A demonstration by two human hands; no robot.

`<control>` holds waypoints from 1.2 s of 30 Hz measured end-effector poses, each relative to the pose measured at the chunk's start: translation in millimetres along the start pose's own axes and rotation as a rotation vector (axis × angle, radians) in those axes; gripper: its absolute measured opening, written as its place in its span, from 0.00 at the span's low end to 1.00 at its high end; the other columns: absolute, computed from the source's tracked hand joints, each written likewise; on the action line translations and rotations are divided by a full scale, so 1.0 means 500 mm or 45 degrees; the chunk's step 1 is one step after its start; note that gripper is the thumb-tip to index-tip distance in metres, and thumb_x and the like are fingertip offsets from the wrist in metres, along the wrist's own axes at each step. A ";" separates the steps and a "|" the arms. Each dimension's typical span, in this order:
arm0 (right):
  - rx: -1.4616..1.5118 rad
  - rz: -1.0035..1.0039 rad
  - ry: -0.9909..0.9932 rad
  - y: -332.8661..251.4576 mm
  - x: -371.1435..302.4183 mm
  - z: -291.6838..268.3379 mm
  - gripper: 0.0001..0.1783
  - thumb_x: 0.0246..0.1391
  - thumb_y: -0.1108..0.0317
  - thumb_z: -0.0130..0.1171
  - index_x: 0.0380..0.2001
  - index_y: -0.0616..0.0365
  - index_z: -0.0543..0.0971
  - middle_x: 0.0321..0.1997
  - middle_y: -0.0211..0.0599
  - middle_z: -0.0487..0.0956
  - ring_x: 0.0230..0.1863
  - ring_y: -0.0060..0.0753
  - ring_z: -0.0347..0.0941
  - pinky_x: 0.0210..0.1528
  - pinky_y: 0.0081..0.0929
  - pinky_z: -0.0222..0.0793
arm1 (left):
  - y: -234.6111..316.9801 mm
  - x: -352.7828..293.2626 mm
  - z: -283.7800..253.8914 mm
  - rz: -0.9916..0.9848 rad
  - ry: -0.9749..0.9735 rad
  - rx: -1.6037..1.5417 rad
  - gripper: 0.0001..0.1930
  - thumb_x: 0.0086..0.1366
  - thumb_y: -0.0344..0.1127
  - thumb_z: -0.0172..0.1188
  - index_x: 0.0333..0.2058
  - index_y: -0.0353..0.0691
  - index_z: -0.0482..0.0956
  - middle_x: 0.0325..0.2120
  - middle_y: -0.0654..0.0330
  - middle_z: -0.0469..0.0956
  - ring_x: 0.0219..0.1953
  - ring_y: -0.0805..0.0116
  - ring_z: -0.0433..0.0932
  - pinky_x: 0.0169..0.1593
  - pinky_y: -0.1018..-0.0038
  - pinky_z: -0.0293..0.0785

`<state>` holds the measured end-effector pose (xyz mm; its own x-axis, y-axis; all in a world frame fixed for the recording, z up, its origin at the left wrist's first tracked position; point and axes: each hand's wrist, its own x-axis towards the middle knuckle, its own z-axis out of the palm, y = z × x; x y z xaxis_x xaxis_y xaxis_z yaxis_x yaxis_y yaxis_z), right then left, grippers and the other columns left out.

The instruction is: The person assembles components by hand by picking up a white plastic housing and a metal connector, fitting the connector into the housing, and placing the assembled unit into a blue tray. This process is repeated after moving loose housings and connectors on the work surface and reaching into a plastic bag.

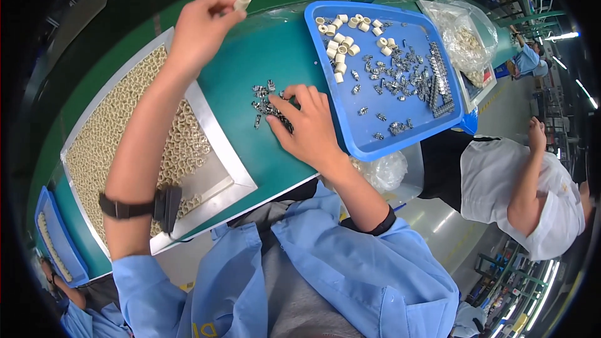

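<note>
**Right hand [310, 131] over the metal pieces [266, 107], left hand [203, 31] out beyond with a cream cylinder [241, 4]**

We start with the green tabletop [244, 56], which runs across our front. On our left it carries a white-framed tray [216, 133] crowded with cream parts [113, 131]; our left forearm crosses above them. On our right stands the blue tray [344, 103], with more cream cylinders toward its far left corner, loose metal pieces about its middle and rows of them along its right side.

Between the two trays, our right hand spreads over a small heap of metal pieces on the tabletop, its thumb and forefinger apart with pieces in the gap. Our left hand reaches farther out, its fingers narrowed on the one cream cylinder, whose open end tips up and slightly right, away from us.

The relation that matters, we judge, is between that cylinder and the heap: from our left fingers the heap lies back toward us and a little right, well apart. Our right hand is much the nearer to it. The smallest things, the single metal pieces, point every way, so we can give them no common long axis.
</note>
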<state>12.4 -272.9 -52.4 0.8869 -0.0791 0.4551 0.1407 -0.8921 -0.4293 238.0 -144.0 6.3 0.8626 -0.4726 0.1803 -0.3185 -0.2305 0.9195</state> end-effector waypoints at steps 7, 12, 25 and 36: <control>0.109 0.024 0.059 0.026 -0.006 0.004 0.16 0.48 0.74 0.70 0.43 0.55 0.84 0.40 0.34 0.75 0.40 0.38 0.72 0.44 0.36 0.63 | -0.111 0.254 0.167 0.005 -0.059 0.245 0.10 0.61 0.32 0.66 0.40 0.35 0.84 0.30 0.57 0.82 0.34 0.61 0.80 0.42 0.65 0.74; 0.253 -0.069 0.162 0.046 -0.003 0.007 0.10 0.48 0.76 0.69 0.37 0.57 0.84 0.37 0.34 0.77 0.37 0.39 0.73 0.41 0.35 0.63 | -0.141 0.293 0.209 0.026 -0.056 0.425 0.12 0.56 0.35 0.70 0.32 0.29 0.86 0.30 0.49 0.85 0.35 0.61 0.84 0.43 0.65 0.78; 0.470 -0.022 0.209 0.032 -0.010 0.016 0.06 0.50 0.79 0.70 0.32 0.61 0.83 0.32 0.38 0.81 0.32 0.36 0.77 0.38 0.31 0.71 | 0.167 -0.036 0.015 0.188 -0.328 0.412 0.10 0.65 0.30 0.61 0.41 0.27 0.82 0.30 0.57 0.82 0.32 0.72 0.78 0.38 0.72 0.75; 0.541 -0.066 0.200 0.023 -0.020 0.010 0.08 0.54 0.79 0.67 0.38 0.63 0.85 0.35 0.39 0.84 0.35 0.32 0.79 0.40 0.25 0.73 | 0.039 -0.474 -0.106 0.292 -0.131 1.165 0.10 0.55 0.28 0.70 0.37 0.41 0.82 0.41 0.60 0.76 0.43 0.59 0.74 0.45 0.63 0.66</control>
<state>7.7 -280.1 -65.9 0.8010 -0.1346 0.5834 0.3805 -0.6378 -0.6696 48.1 8.3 0.2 0.7159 -0.6516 0.2506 -0.6978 -0.6795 0.2268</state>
